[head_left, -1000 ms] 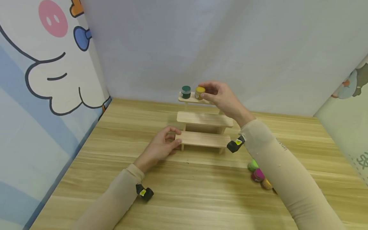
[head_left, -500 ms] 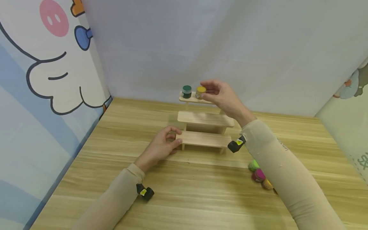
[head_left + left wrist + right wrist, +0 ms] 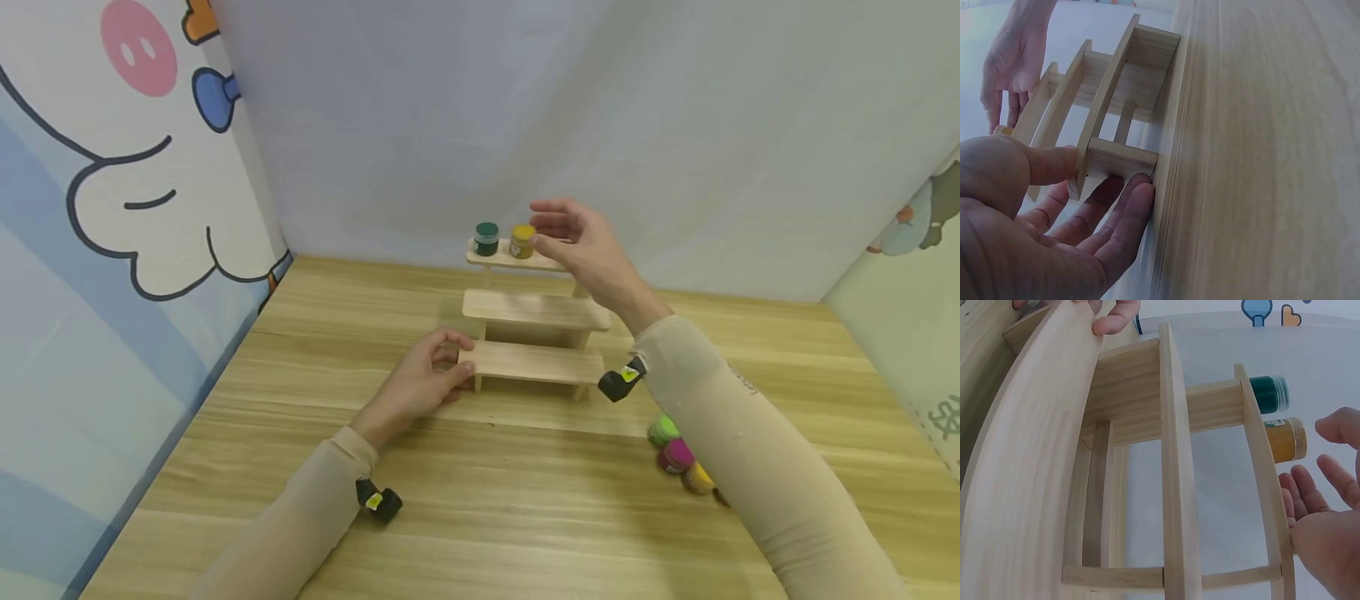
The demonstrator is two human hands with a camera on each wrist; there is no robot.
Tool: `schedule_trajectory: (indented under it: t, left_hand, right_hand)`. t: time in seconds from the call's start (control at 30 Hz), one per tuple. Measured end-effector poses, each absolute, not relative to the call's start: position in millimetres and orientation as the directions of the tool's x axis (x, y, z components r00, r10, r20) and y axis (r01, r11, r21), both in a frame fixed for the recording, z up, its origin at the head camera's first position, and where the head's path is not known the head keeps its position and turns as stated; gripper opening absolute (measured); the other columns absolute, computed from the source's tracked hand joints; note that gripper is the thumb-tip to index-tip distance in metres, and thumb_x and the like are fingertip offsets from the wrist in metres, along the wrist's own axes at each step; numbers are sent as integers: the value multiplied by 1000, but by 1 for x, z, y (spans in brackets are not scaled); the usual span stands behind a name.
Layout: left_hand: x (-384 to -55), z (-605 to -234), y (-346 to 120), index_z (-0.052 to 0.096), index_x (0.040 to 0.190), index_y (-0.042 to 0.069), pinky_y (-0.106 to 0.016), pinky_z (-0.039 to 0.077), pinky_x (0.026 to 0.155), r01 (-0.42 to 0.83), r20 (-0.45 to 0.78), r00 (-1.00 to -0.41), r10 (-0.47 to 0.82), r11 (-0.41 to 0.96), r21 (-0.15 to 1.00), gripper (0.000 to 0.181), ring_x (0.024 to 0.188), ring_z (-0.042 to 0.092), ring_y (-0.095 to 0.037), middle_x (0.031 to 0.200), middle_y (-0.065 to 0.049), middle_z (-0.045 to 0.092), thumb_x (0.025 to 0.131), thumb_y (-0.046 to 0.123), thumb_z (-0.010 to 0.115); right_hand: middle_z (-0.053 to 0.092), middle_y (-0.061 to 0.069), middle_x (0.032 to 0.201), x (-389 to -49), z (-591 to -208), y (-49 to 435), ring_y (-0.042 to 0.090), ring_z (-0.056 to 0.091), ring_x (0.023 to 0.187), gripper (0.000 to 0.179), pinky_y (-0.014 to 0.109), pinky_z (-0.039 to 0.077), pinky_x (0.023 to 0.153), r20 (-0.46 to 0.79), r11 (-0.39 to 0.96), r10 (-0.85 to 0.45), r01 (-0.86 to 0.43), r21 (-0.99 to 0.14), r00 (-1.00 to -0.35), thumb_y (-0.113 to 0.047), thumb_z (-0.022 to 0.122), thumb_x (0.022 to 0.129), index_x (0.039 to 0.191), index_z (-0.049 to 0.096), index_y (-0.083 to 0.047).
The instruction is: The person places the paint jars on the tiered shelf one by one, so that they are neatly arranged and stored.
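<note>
A three-tier wooden display stand (image 3: 536, 310) rises in steps in the middle of the table. On its top tier stand a dark green paint jar (image 3: 486, 239) and, to the right, a yellow paint jar (image 3: 522, 242), both upright. My left hand (image 3: 416, 379) holds the left end of the lowest tier; in the left wrist view the thumb lies on the board and the fingers reach the side support. Just right of the yellow jar is my right hand (image 3: 588, 250), fingers spread. A gap shows between this hand and the yellow jar (image 3: 1285, 440) in the right wrist view.
Several more jars sit on the table at the right by my forearm: a light green jar (image 3: 663, 430), a magenta jar (image 3: 677, 456), an orange-yellow jar (image 3: 698, 478), and a dark one mostly behind the sleeve. A pale cloth wall (image 3: 600, 125) stands close behind the stand.
My right hand has let go of the yellow jar and drawn slightly to the right, its fingers opening. The jar stays on the top tier. The left hand keeps its place.
</note>
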State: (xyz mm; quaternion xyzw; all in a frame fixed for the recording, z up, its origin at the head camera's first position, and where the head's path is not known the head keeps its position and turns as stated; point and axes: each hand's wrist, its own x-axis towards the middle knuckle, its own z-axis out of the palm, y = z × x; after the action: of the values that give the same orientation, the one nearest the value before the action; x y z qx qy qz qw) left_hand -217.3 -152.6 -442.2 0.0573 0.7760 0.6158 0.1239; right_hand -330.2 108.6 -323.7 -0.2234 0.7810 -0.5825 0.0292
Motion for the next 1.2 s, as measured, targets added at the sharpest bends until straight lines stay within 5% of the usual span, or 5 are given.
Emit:
schedule_trajectory:
  t: [0.6, 1.2]
  left_hand:
    - [-214, -444, -153, 61, 140, 13, -47, 67, 95, -66, -121, -964, 237, 229, 971, 27, 111, 73, -31, 133, -18, 69, 114, 13, 67]
    - [-215, -440, -151, 60, 140, 12, -47, 67, 95, -71, -124, -963, 241, 220, 973, 27, 112, 73, -32, 132, -18, 69, 114, 11, 66]
  right_hand:
    - [69, 13, 140, -320, -312, 142, 24, 67, 129, 43, 27, 56, 110, 353, 148, -282, -404, -903, -892, -2, 68, 108, 151, 62, -2]
    - [72, 6, 133, -285, -292, 210, 19, 70, 126, 44, 21, 59, 99, 356, 61, -168, -370, -927, -919, -1, 72, 107, 149, 65, -9]
